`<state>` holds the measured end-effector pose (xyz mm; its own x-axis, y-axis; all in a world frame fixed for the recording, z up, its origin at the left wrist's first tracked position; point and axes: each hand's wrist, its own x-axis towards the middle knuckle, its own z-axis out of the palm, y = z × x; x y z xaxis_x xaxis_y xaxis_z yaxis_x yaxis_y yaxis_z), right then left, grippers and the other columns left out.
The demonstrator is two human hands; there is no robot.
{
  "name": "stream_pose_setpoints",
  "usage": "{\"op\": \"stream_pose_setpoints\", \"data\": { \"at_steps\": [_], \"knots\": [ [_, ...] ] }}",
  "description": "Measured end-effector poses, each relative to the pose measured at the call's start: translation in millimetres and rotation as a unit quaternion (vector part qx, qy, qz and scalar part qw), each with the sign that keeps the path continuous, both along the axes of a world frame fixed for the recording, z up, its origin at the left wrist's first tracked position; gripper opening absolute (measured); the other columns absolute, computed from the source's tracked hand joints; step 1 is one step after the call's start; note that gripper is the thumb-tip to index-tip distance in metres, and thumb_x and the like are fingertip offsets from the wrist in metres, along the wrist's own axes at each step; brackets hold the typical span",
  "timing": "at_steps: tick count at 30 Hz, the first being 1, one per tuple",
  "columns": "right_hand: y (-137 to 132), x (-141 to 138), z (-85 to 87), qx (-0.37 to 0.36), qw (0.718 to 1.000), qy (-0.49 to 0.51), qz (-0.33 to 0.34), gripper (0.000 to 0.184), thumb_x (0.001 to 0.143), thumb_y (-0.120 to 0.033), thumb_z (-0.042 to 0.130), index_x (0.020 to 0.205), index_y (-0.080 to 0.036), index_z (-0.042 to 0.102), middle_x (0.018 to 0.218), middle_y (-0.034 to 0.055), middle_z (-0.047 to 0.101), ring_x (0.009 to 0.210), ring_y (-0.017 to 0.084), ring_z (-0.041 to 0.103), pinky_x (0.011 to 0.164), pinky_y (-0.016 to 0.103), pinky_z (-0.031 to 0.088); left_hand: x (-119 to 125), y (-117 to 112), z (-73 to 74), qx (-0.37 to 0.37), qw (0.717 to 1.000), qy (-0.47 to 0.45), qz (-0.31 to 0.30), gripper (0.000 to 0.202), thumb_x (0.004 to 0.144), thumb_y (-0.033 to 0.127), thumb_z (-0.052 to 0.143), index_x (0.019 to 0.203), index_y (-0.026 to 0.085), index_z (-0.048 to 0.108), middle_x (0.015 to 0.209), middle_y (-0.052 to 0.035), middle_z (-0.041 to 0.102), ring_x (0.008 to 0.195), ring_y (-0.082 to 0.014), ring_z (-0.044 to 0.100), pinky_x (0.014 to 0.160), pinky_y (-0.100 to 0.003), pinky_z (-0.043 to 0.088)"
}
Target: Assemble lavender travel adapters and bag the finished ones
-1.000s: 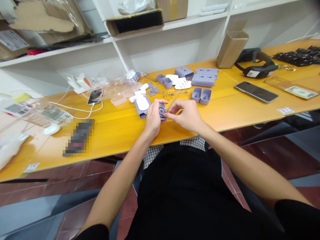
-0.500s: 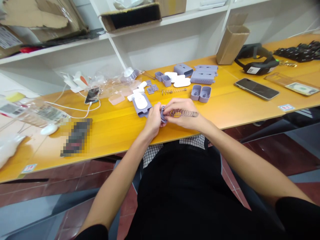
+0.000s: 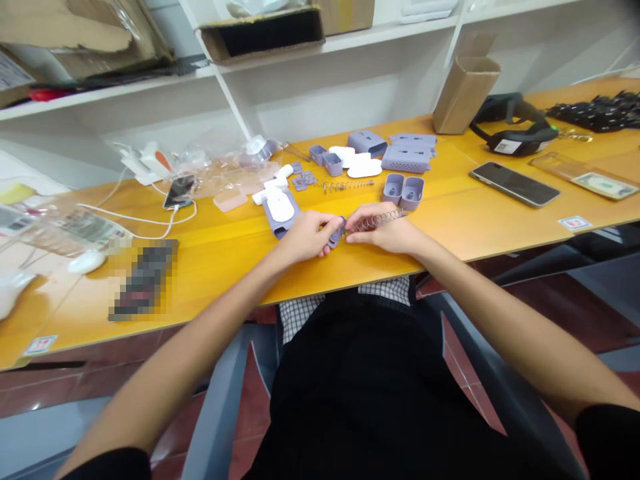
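Note:
Between finger and thumb, my left hand (image 3: 311, 237) grips a small purple plastic part (image 3: 335, 235) above the table's front edge. My right hand (image 3: 383, 230) is closed on a coil spring (image 3: 377, 220), whose free end points away to the right over the hand. The spring's other end is close to the purple part; whether they touch I cannot tell. Just behind my left hand lies a purple case (image 3: 277, 225) with a white oval piece (image 3: 281, 205) on it. A purple double cup (image 3: 403, 191) stands behind my right hand.
Loose springs (image 3: 347, 186), flat purple plates (image 3: 303, 180) and white oval pieces (image 3: 364, 165) lie farther back, near purple housings (image 3: 407, 159). A phone (image 3: 515, 183) and a headset (image 3: 520, 137) are at right. Clear packaging (image 3: 220, 175) and a white cable (image 3: 120, 212) lie left.
My hands have moved slightly apart, the right one shifting right with the spring. More of the purple part in my left hand now shows.

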<state>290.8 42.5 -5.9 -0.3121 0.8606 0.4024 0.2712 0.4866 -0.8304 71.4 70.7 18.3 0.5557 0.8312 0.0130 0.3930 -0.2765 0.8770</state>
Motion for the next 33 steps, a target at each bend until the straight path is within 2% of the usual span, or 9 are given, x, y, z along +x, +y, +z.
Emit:
{"op": "stream_pose_setpoints", "data": {
  "at_steps": [3, 6, 9, 11, 13, 16, 19, 26, 33],
  "knots": [
    [9.3, 8.0, -2.5, -0.059, 0.997, -0.01, 0.038, 0.029, 0.077, -0.043, 0.091, 0.091, -0.019, 0.081, 0.087, 0.0059, 0.08, 0.077, 0.021, 0.071, 0.074, 0.037, 0.058, -3.2, 16.0, 5.7, 0.053, 0.996, 0.06, -0.031, 0.025, 0.095, 0.03, 0.073, 0.074, 0.018, 0.078, 0.057, -0.0021, 0.066, 0.04, -0.0126, 0.055, 0.048, -0.024, 0.042],
    [18.5, 13.9, 4.9, -0.072, 0.994, -0.038, 0.069, 0.026, 0.076, -0.039, 0.091, 0.089, -0.02, 0.081, 0.085, 0.0041, 0.08, 0.074, 0.018, 0.071, 0.072, 0.035, 0.058, -5.4, 15.7, 4.1, 0.151, 0.986, 0.067, -0.002, 0.018, 0.094, 0.036, 0.073, 0.091, 0.019, 0.081, 0.068, -0.0034, 0.071, 0.054, -0.0175, 0.063, 0.061, -0.029, 0.051],
    [28.4, 21.0, 15.9, -0.088, 0.99, -0.064, 0.093, 0.021, 0.075, -0.035, 0.09, 0.086, -0.02, 0.08, 0.08, 0.0016, 0.078, 0.069, 0.016, 0.068, 0.067, 0.032, 0.056, -9.2, -2.9, -3.4, 0.245, 0.964, 0.091, 0.047, 0.043, 0.089, 0.049, 0.079, 0.119, 0.018, 0.076, 0.101, -0.0103, 0.076, 0.09, -0.027, 0.072, 0.086, -0.038, 0.057],
    [35.8, 25.6, 22.0, -0.107, 0.985, -0.074, 0.11, 0.021, 0.074, -0.034, 0.09, 0.087, -0.021, 0.079, 0.079, 0.0011, 0.078, 0.068, 0.016, 0.068, 0.066, 0.031, 0.056, -10.7, -16.2, -9.8, 0.24, 0.961, 0.128, 0.045, 0.068, 0.086, 0.054, 0.083, 0.14, 0.017, 0.065, 0.118, -0.0151, 0.074, 0.107, -0.0332, 0.07, 0.098, -0.047, 0.055],
    [43.9, 28.6, 26.0, -0.122, 0.982, -0.076, 0.125, 0.02, 0.074, -0.03, 0.089, 0.089, -0.02, 0.079, 0.079, 0.0009, 0.078, 0.069, 0.016, 0.069, 0.066, 0.03, 0.056, -10.2, -21.4, -15.5, 0.237, 0.962, 0.133, 0.019, 0.073, 0.087, 0.048, 0.084, 0.148, 0.017, 0.057, 0.125, -0.0168, 0.071, 0.114, -0.0349, 0.068, 0.104, -0.052, 0.053],
    [57.3, 28.5, 27.5, -0.124, 0.978, -0.082, 0.146, 0.017, 0.075, -0.024, 0.085, 0.09, -0.021, 0.079, 0.078, -0.0004, 0.077, 0.068, 0.015, 0.068, 0.064, 0.029, 0.055, -8.4, -8.9, -19.6, 0.21, 0.973, 0.087, -0.037, 0.053, 0.094, 0.031, 0.078, 0.142, 0.021, 0.057, 0.117, -0.0111, 0.073, 0.109, -0.0295, 0.07, 0.101, -0.048, 0.055],
    [69.7, 24.0, 24.6, -0.125, 0.975, -0.079, 0.167, 0.016, 0.076, -0.022, 0.082, 0.092, -0.021, 0.08, 0.08, 0.0001, 0.078, 0.07, 0.016, 0.069, 0.067, 0.03, 0.057, -11.1, 13.0, -19.2, 0.202, 0.976, 0.047, -0.07, 0.046, 0.093, 0.028, 0.08, 0.134, 0.023, 0.061, 0.121, -0.0099, 0.074, 0.11, -0.0273, 0.071, 0.099, -0.045, 0.056],
    [75.2, 15.6, 16.5, -0.141, 0.971, -0.071, 0.179, 0.016, 0.08, -0.023, 0.081, 0.096, -0.023, 0.079, 0.083, -0.0003, 0.076, 0.068, 0.015, 0.065, 0.063, 0.029, 0.053, -19.5, 23.8, -20.4, 0.204, 0.976, 0.05, -0.052, 0.038, 0.094, 0.026, 0.081, 0.127, 0.021, 0.064, 0.12, -0.0095, 0.074, 0.108, -0.0256, 0.071, 0.095, -0.041, 0.057],
    [72.3, 13.8, 16.9, -0.085, 0.98, -0.124, 0.129, 0.024, 0.077, -0.019, 0.08, 0.1, -0.022, 0.081, 0.083, 0.0, 0.078, 0.068, 0.016, 0.066, 0.063, 0.029, 0.052, -16.6, 27.3, -21.7, 0.186, 0.981, 0.057, -0.003, 0.031, 0.09, 0.025, 0.085, 0.112, 0.023, 0.063, 0.104, -0.0045, 0.073, 0.098, -0.0253, 0.072, 0.091, -0.04, 0.056]
  ]
}}
